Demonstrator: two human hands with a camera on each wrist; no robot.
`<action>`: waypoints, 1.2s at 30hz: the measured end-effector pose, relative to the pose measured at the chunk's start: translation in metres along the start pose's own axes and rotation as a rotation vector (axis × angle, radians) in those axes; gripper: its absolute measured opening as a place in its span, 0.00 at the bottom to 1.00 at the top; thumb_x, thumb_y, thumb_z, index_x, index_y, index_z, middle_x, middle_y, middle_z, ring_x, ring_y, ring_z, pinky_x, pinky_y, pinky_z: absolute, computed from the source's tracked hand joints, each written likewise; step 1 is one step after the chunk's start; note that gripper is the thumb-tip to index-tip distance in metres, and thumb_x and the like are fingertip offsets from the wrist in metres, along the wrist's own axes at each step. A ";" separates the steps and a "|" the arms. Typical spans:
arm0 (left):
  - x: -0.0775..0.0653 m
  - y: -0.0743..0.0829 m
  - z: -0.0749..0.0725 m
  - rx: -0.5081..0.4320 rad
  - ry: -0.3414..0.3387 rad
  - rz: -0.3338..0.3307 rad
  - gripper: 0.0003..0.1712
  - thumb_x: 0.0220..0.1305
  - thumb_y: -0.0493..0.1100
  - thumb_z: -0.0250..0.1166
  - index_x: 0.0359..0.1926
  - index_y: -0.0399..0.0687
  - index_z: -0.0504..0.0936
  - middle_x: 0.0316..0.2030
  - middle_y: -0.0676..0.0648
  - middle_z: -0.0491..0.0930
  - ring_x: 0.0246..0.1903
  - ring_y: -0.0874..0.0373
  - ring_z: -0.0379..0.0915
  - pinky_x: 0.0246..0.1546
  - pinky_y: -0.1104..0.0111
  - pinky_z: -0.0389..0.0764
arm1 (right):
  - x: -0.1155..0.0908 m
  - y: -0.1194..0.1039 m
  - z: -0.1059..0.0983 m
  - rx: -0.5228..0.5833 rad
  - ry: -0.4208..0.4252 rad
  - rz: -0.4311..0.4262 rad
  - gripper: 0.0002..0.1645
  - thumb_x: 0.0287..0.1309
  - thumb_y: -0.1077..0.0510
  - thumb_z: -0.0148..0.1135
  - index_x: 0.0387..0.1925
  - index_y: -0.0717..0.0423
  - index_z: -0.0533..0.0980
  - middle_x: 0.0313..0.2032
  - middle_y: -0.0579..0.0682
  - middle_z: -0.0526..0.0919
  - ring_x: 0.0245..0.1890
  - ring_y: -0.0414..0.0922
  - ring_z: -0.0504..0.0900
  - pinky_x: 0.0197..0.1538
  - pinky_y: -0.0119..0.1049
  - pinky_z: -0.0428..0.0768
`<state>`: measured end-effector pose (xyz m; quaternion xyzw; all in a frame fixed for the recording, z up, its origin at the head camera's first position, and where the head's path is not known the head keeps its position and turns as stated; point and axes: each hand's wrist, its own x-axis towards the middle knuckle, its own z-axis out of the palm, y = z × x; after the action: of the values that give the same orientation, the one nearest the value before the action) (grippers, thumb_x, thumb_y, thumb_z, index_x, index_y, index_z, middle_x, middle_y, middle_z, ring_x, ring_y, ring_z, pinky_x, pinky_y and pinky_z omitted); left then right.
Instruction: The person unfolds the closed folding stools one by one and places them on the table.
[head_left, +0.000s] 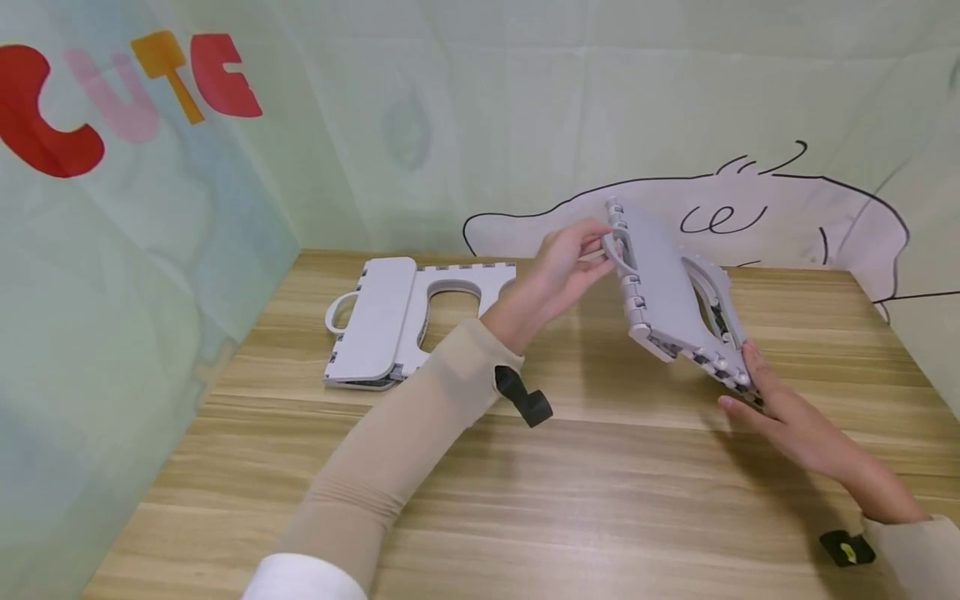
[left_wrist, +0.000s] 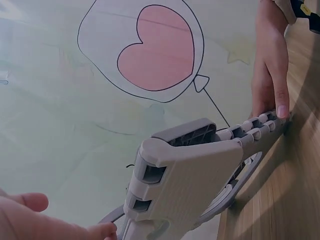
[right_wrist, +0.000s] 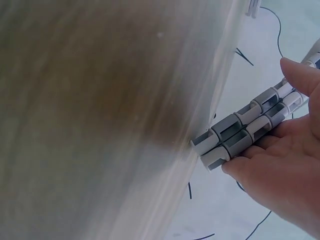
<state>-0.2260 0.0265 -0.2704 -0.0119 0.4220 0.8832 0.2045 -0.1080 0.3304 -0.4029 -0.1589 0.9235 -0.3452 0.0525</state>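
Observation:
A folded grey-white plastic step stool [head_left: 656, 271] is tilted up over the right part of the table. My left hand [head_left: 558, 271] holds its small loop handle [head_left: 619, 253] with curled fingers at the upper left edge. At the lower right end, my right hand [head_left: 798, 425] grips the hinged edge, thumb on one side and fingers on the other. The right wrist view shows that edge as two rows of hinge segments [right_wrist: 245, 122] beside the palm. Flat on the table to the left lies a second folded step stool [head_left: 371, 321], partly covered by my left forearm.
The wood-grain table [head_left: 585, 500] meets printed cloth walls [head_left: 420, 100] at the back and sides. Colourful letters [head_left: 168, 75] mark the left wall, and line drawings run along the back one. Black straps [head_left: 522, 396] hang at both wrists.

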 end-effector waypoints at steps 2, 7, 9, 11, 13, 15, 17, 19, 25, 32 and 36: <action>0.000 0.000 0.004 -0.006 -0.004 0.008 0.23 0.72 0.30 0.52 0.63 0.20 0.67 0.64 0.29 0.68 0.66 0.39 0.65 0.65 0.60 0.70 | 0.000 0.001 0.000 0.010 0.003 -0.004 0.53 0.74 0.54 0.54 0.76 0.55 0.26 0.74 0.68 0.27 0.72 0.71 0.33 0.67 0.25 0.30; -0.002 0.001 0.009 -0.009 -0.012 0.014 0.23 0.72 0.31 0.52 0.64 0.22 0.67 0.64 0.31 0.68 0.65 0.40 0.65 0.65 0.59 0.69 | -0.001 0.001 -0.001 0.021 0.012 -0.002 0.53 0.74 0.54 0.54 0.76 0.53 0.26 0.74 0.68 0.27 0.72 0.72 0.34 0.68 0.27 0.29; -0.002 0.001 0.011 -0.005 -0.023 0.017 0.23 0.73 0.31 0.51 0.64 0.22 0.66 0.65 0.30 0.67 0.65 0.39 0.65 0.65 0.60 0.69 | -0.002 0.001 -0.002 0.029 0.012 0.004 0.53 0.74 0.54 0.54 0.76 0.52 0.26 0.74 0.68 0.27 0.72 0.72 0.34 0.68 0.28 0.30; -0.001 0.001 0.012 -0.003 -0.028 0.020 0.23 0.73 0.31 0.52 0.65 0.22 0.66 0.65 0.31 0.68 0.65 0.39 0.65 0.65 0.60 0.69 | -0.002 0.001 -0.002 0.040 0.010 0.009 0.53 0.74 0.54 0.54 0.76 0.51 0.25 0.74 0.68 0.27 0.72 0.72 0.34 0.68 0.28 0.30; -0.001 0.000 0.014 -0.002 -0.039 0.027 0.24 0.73 0.31 0.51 0.65 0.22 0.65 0.65 0.31 0.67 0.66 0.39 0.64 0.65 0.60 0.69 | -0.003 0.001 -0.003 0.049 0.011 0.012 0.53 0.74 0.54 0.54 0.76 0.50 0.25 0.74 0.67 0.27 0.72 0.71 0.33 0.69 0.29 0.30; -0.001 0.000 0.016 -0.003 -0.042 0.035 0.24 0.73 0.32 0.51 0.66 0.23 0.65 0.65 0.31 0.67 0.66 0.39 0.64 0.65 0.60 0.70 | -0.003 0.002 -0.003 0.056 0.012 0.012 0.53 0.74 0.55 0.54 0.76 0.50 0.26 0.74 0.68 0.27 0.72 0.71 0.33 0.69 0.29 0.30; -0.001 -0.001 0.019 -0.008 -0.042 0.043 0.24 0.73 0.32 0.51 0.66 0.24 0.65 0.65 0.31 0.67 0.66 0.39 0.64 0.65 0.60 0.70 | -0.004 0.003 -0.003 0.062 0.014 0.014 0.53 0.74 0.55 0.55 0.76 0.50 0.26 0.74 0.68 0.27 0.72 0.70 0.33 0.69 0.29 0.30; 0.000 -0.002 0.021 -0.013 -0.040 0.048 0.24 0.73 0.32 0.51 0.66 0.25 0.66 0.64 0.31 0.68 0.65 0.40 0.65 0.64 0.60 0.71 | -0.004 0.004 -0.003 0.068 0.016 0.019 0.53 0.74 0.55 0.55 0.76 0.49 0.26 0.74 0.68 0.27 0.72 0.69 0.33 0.69 0.29 0.30; 0.001 -0.003 0.026 -0.004 -0.038 0.068 0.23 0.72 0.32 0.53 0.65 0.25 0.68 0.63 0.31 0.69 0.65 0.40 0.66 0.64 0.61 0.71 | -0.003 0.003 -0.005 0.084 0.021 0.037 0.51 0.74 0.54 0.54 0.76 0.49 0.27 0.74 0.69 0.29 0.72 0.71 0.35 0.70 0.33 0.31; 0.002 -0.003 0.035 -0.012 -0.037 0.094 0.23 0.70 0.30 0.55 0.63 0.23 0.70 0.59 0.31 0.71 0.64 0.38 0.66 0.64 0.60 0.71 | -0.004 0.005 -0.008 0.102 0.027 0.054 0.45 0.77 0.53 0.48 0.77 0.47 0.30 0.74 0.71 0.34 0.71 0.72 0.39 0.71 0.33 0.36; 0.004 -0.006 0.042 -0.024 -0.041 0.109 0.23 0.68 0.29 0.56 0.62 0.24 0.72 0.57 0.32 0.72 0.63 0.38 0.66 0.63 0.60 0.72 | -0.004 0.010 -0.009 0.107 0.042 0.050 0.39 0.79 0.54 0.42 0.78 0.48 0.34 0.73 0.72 0.39 0.70 0.67 0.44 0.59 0.11 0.44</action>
<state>-0.2210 0.0625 -0.2485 0.0265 0.4070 0.8981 0.1646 -0.1085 0.3442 -0.4024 -0.1256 0.9084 -0.3957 0.0502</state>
